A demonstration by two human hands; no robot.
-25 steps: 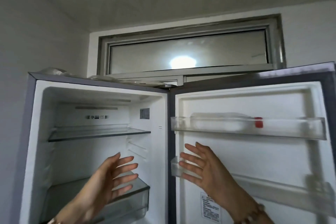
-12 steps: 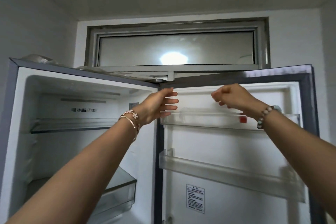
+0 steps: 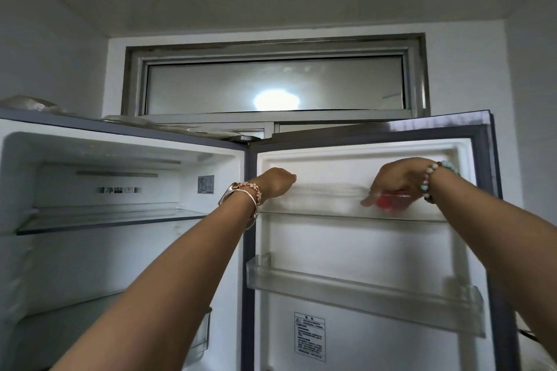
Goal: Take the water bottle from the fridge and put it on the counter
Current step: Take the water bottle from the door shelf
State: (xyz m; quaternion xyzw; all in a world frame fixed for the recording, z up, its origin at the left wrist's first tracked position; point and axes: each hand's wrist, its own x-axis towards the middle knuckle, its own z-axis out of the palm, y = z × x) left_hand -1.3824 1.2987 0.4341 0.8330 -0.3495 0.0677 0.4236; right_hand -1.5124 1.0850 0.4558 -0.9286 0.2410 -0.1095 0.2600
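Note:
The fridge stands open, its door [image 3: 361, 250] swung to the right. A clear water bottle [image 3: 328, 194] with a red cap [image 3: 388, 202] lies on its side in the top door shelf [image 3: 346, 215]. My right hand [image 3: 394, 179] reaches into that shelf, its fingers and thumb curled around the cap end. My left hand [image 3: 275, 182] is curled over the bottle's left end, with its fingers hidden behind the hand. The bottle is blurred.
A second clear door shelf [image 3: 361, 292] sits lower on the door. The fridge interior [image 3: 120, 250] has a glass shelf [image 3: 105, 220] and a drawer below. Plastic wrapping [image 3: 30, 104] lies on the fridge top, under a frosted window [image 3: 274, 87].
Both hands rose from in front of the fridge's middle to the top door shelf. The right hand has dropped from above the shelf onto the bottle's cap end, and the left hand has moved right onto its other end.

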